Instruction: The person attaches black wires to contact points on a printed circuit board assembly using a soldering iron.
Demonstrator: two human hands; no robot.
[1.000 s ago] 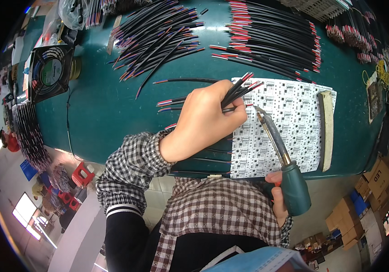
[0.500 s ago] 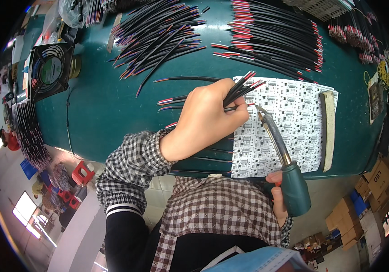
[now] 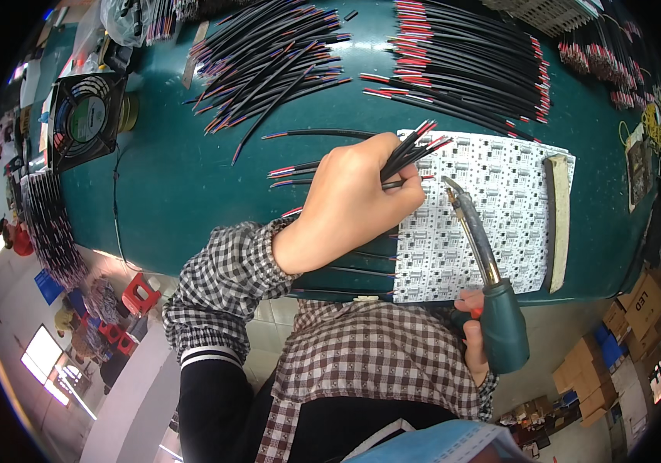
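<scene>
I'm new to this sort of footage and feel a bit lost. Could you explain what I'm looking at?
There's no robot here: a person works with two bare hands. The view comes from a fisheye camera worn on their head, looking down, so straight edges bend near the rim.

The left hand holds a bunch of black cables with red and white ends. The right hand grips the green handle of a soldering iron, its tip close to one cable's end.

Below them on the green table lies a white circuit panel with a pale bar across its right side. Beyond are two piles of cables, left and right; a small fan stands at left.
</scene>
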